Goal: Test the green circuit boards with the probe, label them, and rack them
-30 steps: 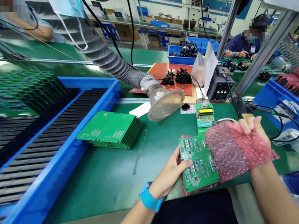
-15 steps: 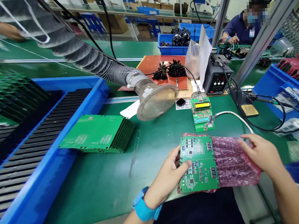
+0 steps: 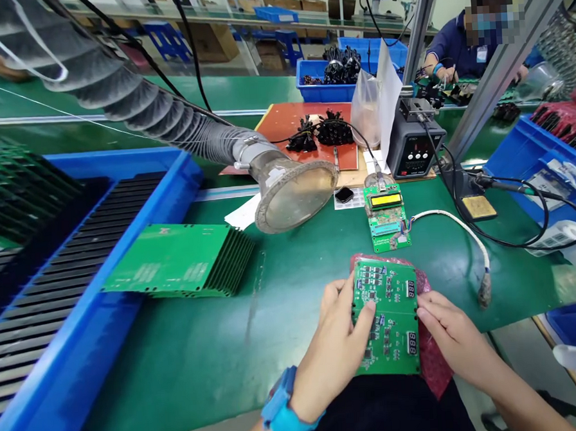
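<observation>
A green circuit board panel point(image 3: 394, 306) with two black digit displays lies at the table's front edge, over pink bubble wrap point(image 3: 434, 356). My left hand point(image 3: 340, 335) grips its left side, thumb on top and fingers underneath. At the right edge, my right hand point(image 3: 453, 329) pinches at the wrap beside the board; its fingertips are close to the upper display. The wrap is mostly hidden beneath the board, with a pink strip showing along the top and a corner hanging at lower right. Behind it sits a green test board point(image 3: 385, 220) with a lit yellow screen.
A stack of green boards point(image 3: 174, 260) rests left, touching a blue bin point(image 3: 128, 301). A fume extractor hood point(image 3: 296, 196) hangs over the table. A soldering station point(image 3: 417, 141), iron stand and white cable point(image 3: 462, 222) are right. A co-worker point(image 3: 472, 42) sits beyond.
My right hand has moved left to the board's edge, and the bubble wrap that stretched out to the right is now folded in under the board. The white cable's end is uncovered.
</observation>
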{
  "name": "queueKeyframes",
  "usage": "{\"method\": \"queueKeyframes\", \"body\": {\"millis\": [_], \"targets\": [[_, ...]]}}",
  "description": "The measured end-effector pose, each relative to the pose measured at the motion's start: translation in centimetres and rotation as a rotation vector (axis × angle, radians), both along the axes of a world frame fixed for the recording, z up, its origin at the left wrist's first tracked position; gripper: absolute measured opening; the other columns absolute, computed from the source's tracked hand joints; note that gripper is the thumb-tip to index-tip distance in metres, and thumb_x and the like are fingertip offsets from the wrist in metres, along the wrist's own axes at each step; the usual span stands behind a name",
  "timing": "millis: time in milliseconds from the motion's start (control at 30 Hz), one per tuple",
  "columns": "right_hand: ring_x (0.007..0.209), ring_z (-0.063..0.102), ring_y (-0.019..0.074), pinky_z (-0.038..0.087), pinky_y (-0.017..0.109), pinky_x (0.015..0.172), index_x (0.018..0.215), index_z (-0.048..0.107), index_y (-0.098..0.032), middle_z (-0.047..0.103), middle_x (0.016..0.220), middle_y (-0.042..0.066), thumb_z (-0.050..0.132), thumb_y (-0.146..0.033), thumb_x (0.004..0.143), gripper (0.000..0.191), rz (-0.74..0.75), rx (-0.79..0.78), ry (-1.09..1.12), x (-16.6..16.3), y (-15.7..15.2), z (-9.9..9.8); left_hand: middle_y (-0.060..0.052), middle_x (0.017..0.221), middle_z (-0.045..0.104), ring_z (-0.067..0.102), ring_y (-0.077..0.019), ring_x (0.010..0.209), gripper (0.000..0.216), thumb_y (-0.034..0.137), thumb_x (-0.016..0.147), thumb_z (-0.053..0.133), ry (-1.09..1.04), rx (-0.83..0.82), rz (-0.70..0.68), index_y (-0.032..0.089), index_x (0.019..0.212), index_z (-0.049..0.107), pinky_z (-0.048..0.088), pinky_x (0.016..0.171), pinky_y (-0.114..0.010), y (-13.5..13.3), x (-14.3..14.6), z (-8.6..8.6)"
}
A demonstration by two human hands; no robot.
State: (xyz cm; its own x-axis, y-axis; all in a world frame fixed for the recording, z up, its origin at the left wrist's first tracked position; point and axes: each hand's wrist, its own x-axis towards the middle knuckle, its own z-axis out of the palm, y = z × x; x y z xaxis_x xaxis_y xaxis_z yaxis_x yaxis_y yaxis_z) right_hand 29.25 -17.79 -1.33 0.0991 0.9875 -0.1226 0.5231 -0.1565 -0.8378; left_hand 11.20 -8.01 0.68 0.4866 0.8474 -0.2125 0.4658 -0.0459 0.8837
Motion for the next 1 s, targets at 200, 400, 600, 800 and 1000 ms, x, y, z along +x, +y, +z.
{"method": "queueKeyframes", "body": {"millis": [200,400,600,800,1000], "targets": [[0.096,0.058,0.0186,0.046,0.030,0.087,0.095,0.064,-0.021,0.060,0.099,0.007,0.032,-0.036,0.097,0.036,-0.051,0.044,0.028,0.7,0.1,-0.9,-0.011,0.121,0.058,0.056,-0.0272,0.113,0.054,0.036,0.081,0.060,-0.411,-0.394,0.075,0.020,0.129,0.039,0.047,0.094,-0.041,0.3,0.3,0.1],[0.098,0.061,0.0275,0.049,0.039,0.080,0.131,0.048,-0.020,0.054,0.122,0.013,0.053,-0.045,0.086,0.051,-0.233,0.021,-0.428,2.2,0.4,-2.3,-0.008,0.100,0.072,0.071,-0.0245,0.081,0.066,0.033,0.066,0.077,-0.486,-0.635,0.403,0.019,0.125,0.050,0.058,0.071,-0.033,3.4,-3.7,1.3],[0.070,0.061,0.0203,0.043,0.031,0.062,0.092,0.062,-0.021,0.061,0.086,0.005,0.057,-0.030,0.084,0.014,-0.034,-0.120,-0.669,3.3,2.0,-1.5,-0.008,0.100,0.073,0.072,-0.0249,0.080,0.058,0.033,0.061,0.080,-0.315,-0.567,0.495,0.020,0.114,0.059,0.060,0.065,-0.032,6.6,-7.6,0.9],[0.077,0.052,0.0197,0.038,0.031,0.070,0.062,0.044,-0.021,0.055,0.069,0.001,0.051,-0.017,0.076,0.016,0.082,-0.030,-0.510,3.5,3.0,-0.4,-0.008,0.100,0.072,0.070,-0.0245,0.084,0.063,0.047,0.068,0.072,-0.170,-0.343,0.321,0.018,0.121,0.054,0.057,0.077,-0.036,7.4,-7.8,-0.7],[0.058,0.043,0.0137,0.032,0.026,0.056,0.063,0.037,-0.023,0.042,0.058,-0.005,0.044,-0.023,0.076,0.016,-0.139,-0.113,-0.160,5.1,2.6,-1.3,-0.021,0.118,0.060,0.046,-0.0435,0.122,0.066,0.042,0.068,0.069,0.162,0.087,0.350,0.007,0.123,0.056,0.031,0.104,-0.059,7.4,-7.8,-1.7]]}}
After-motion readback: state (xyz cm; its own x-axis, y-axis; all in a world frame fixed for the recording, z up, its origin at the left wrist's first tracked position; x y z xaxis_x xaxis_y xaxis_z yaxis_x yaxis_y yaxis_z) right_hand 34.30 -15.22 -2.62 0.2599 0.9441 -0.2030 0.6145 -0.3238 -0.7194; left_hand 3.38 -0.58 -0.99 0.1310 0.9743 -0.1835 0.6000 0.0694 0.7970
